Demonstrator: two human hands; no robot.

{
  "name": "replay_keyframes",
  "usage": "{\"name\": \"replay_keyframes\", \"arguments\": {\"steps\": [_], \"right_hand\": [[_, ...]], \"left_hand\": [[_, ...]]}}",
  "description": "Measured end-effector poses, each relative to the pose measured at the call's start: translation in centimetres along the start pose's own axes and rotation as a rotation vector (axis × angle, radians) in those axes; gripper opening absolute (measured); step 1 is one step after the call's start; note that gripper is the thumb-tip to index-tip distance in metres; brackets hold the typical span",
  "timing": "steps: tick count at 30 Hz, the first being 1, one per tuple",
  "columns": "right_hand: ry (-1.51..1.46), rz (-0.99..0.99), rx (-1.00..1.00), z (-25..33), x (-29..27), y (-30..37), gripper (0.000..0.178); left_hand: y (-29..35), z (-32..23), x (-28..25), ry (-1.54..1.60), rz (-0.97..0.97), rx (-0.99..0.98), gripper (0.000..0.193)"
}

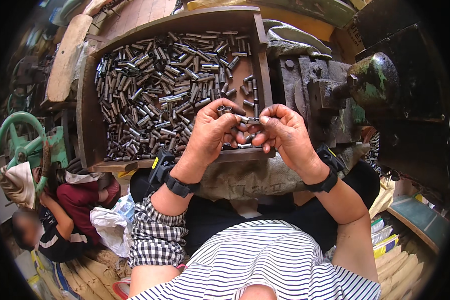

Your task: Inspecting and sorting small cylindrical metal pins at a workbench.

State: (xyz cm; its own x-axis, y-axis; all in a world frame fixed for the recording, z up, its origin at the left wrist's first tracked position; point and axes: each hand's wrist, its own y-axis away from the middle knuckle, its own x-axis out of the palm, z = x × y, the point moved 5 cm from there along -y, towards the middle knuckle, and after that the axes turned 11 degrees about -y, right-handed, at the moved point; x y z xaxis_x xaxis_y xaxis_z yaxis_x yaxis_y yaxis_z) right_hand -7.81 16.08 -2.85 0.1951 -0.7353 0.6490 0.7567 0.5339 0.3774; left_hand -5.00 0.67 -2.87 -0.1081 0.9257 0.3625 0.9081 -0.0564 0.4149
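Both my hands are raised over the near edge of a wooden tray (pixel 263 65), which holds a heap of short metal tubes (pixel 160 92). My left hand (pixel 205 135) is closed around a few tubes. Two round tube ends (pixel 224 109) poke up beside its thumb. Another metal tube (pixel 247 119) lies sideways between the hands, pinched at its right end by the thumb and fingers of my right hand (pixel 291 136). The fingers hide part of what the left hand grips. Several loose tubes (pixel 255 92) stand or lie near the tray's right wall.
To the right stands a dark, greasy metal machine (pixel 330 90) with a rounded worn knob (pixel 375 80). A grey cloth (pixel 295 40) drapes behind it. At left are a green handwheel (pixel 22 145) and another person (pixel 60 225) sitting low. Burlap (pixel 255 179) hangs below the tray.
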Motion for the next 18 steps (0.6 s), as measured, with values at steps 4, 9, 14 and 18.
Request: {"name": "replay_keyframes", "arguments": {"steps": [4,9,14,18], "right_hand": [[-0.028,0.002,-0.020,0.0,-0.2,0.0,0.017],[-0.043,-0.007,-0.045,0.4,-0.1,0.0,0.015],[-0.065,0.055,0.033,0.7,-1.0,-0.6,0.014],[0.027,0.202,0.221,1.0,-1.4,-0.1,0.010]], "left_hand": [[-0.1,0.3,0.1,-0.005,-0.003,-0.001,0.013],[0.1,0.5,0.3,-0.024,-0.012,0.071,0.014],[0.4,-0.2,0.8,-0.230,0.077,0.106,0.016],[0.9,-0.9,1.1,-0.484,0.206,0.038,0.017]]}}
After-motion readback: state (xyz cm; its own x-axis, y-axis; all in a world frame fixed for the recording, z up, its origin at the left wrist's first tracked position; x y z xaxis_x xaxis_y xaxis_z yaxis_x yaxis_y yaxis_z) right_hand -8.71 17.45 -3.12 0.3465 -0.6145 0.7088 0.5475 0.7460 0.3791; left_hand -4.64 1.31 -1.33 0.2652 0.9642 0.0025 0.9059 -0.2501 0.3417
